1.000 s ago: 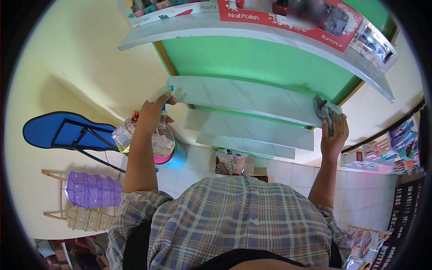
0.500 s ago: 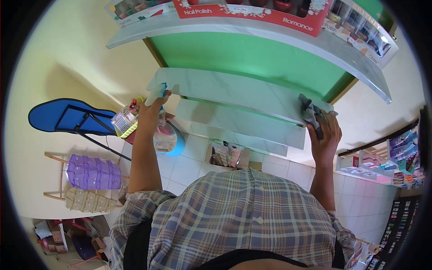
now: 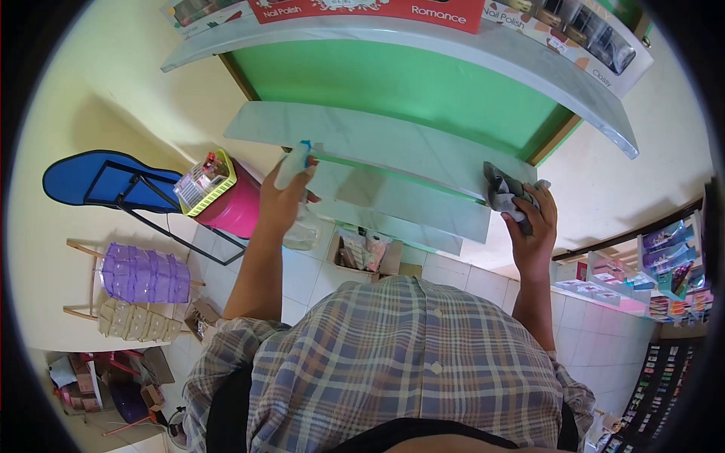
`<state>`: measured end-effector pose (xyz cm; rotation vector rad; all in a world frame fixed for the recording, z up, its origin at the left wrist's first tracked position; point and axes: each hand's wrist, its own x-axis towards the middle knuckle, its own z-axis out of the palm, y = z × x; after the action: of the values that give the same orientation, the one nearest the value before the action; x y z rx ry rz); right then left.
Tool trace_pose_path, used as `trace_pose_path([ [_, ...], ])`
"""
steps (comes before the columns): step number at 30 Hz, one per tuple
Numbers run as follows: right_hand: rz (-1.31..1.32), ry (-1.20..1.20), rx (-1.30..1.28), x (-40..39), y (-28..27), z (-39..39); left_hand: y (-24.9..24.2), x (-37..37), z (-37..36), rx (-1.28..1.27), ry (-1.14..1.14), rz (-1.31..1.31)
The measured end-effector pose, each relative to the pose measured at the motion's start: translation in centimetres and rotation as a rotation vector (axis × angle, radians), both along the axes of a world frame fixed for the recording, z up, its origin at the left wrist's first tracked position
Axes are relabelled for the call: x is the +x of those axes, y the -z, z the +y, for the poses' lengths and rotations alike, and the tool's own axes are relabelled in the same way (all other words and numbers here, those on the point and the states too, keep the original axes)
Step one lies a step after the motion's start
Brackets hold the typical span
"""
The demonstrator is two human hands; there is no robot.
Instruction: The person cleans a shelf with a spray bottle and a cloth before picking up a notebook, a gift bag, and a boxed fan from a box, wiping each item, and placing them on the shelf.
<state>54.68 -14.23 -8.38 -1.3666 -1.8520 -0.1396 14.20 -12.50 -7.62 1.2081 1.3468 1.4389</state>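
My left hand (image 3: 284, 198) is wrapped round the neck of a clear spray bottle (image 3: 302, 230) with a white and blue nozzle, in front of the left part of the white marbled shelf (image 3: 362, 134). My right hand (image 3: 533, 219) grips a crumpled grey cloth (image 3: 507, 193) at the right end of that same shelf. Part of the bottle is hidden behind my left hand and forearm.
Above is a shelf (image 3: 408, 51) with nail polish boxes (image 3: 370, 10). More shelves sit lower. At left are a pink bin (image 3: 236, 205) with a yellow basket, a blue folding chair (image 3: 83, 180) and purple containers (image 3: 143, 273). An open box (image 3: 362, 253) stands on the floor.
My left hand has moved right and slightly down with the spray bottle. The cloth has shifted a little left with my right hand, and the whole view has shifted slightly.
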Motion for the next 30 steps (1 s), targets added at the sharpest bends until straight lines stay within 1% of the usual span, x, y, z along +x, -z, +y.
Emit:
trace_pose_path([
  [4,0.007,0.002,-0.019,-0.1,-0.1,0.1,1.0,1.5,0.2,0.053,0.002,-0.005],
  [6,0.013,0.012,-0.014,-0.2,0.0,0.0,1.3,1.0,0.7,-0.064,-0.01,-0.072],
  [7,0.02,0.02,-0.008,-0.3,0.1,0.0,1.4,1.0,0.7,-0.067,-0.005,-0.073],
  [10,0.028,0.027,-0.01,-0.4,0.2,-0.1,1.5,1.7,0.2,-0.073,0.055,-0.029],
  [12,0.032,0.04,-0.018,-0.6,0.1,-0.1,1.4,3.1,-0.3,0.101,0.176,0.116],
  [15,0.025,0.042,-0.027,-0.7,-0.2,-0.3,0.1,5.7,-1.5,0.123,0.252,0.157],
  [17,0.017,0.045,-0.029,-0.3,-0.2,-0.6,0.4,7.0,-1.2,0.103,0.282,0.126],
  [19,0.113,0.042,0.019,0.1,0.1,-0.8,0.3,8.0,-0.9,0.036,0.277,0.029],
  [21,0.153,0.056,0.021,0.7,0.5,-1.3,-0.1,8.6,-0.8,0.007,0.289,0.041],
  [23,0.4,0.002,0.054,0.4,0.9,-2.6,0.0,7.8,-1.2,-0.02,0.297,0.049],
  [24,0.459,-0.002,0.042,1.0,1.1,-3.0,0.4,7.9,-1.1,-0.034,0.302,0.04],
  [25,0.456,0.001,0.042,1.5,1.2,-3.6,0.6,8.1,-1.1,-0.047,0.306,0.031],
  [26,0.517,0.052,0.0,1.9,1.2,-4.1,0.6,8.4,-1.2,-0.047,0.309,0.028],
  [28,0.645,0.143,-0.046,3.1,2.1,-4.8,0.3,9.3,-1.7,0.05,0.418,0.094],
  [29,0.641,0.149,-0.047,3.5,2.2,-5.1,0.2,9.9,-1.8,0.048,0.423,0.089],
  [30,0.748,0.173,-0.087,3.8,2.3,-5.3,0.1,10.7,-1.9,0.117,0.492,0.167],
])
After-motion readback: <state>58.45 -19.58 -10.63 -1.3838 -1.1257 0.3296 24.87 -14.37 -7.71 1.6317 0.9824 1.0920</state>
